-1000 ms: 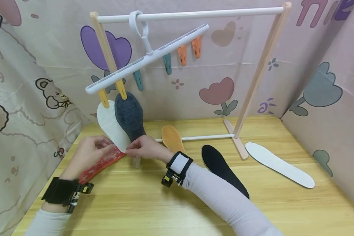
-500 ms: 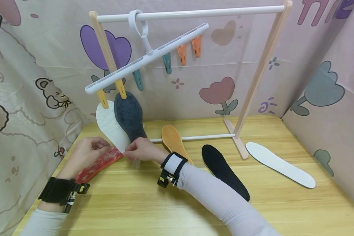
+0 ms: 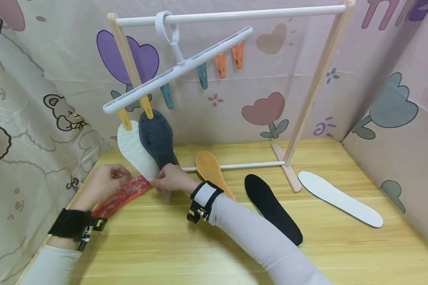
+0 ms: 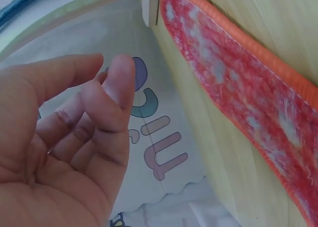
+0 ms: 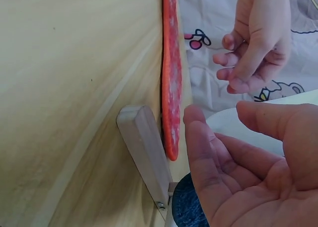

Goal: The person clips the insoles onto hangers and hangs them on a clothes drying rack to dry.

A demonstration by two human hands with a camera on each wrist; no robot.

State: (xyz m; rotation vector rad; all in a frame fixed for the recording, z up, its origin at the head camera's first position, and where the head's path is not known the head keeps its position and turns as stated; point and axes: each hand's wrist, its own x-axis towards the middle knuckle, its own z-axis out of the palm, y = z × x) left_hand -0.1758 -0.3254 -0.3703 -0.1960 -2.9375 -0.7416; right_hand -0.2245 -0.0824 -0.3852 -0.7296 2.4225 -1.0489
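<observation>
A white insole (image 3: 132, 146) and a dark grey insole (image 3: 155, 136) hang from yellow clips (image 3: 146, 107) at the low left end of a tilted white hanger (image 3: 185, 65). My right hand (image 3: 174, 178) is at the lower ends of both insoles. In the right wrist view a gap shows between its thumb and fingertips, near the white insole's tip. My left hand (image 3: 101, 184) hovers beside a red insole with orange edging (image 3: 128, 192), fingers loosely bent and holding nothing. That red insole lies on the table, partly hidden by the left hand in the head view.
An orange-tan insole (image 3: 211, 168), a black insole (image 3: 271, 208) and a white insole (image 3: 340, 199) lie on the table (image 3: 185, 249) to the right. A wooden rack with a white top bar (image 3: 253, 15) bears the hanger. Teal clips (image 3: 202, 76) and orange clips (image 3: 220, 65) hang unused.
The right forearm has shifted a little left, while its fingers stay near the white insole's lower tip. My left hand has drifted slightly left. The hanging insoles have barely moved.
</observation>
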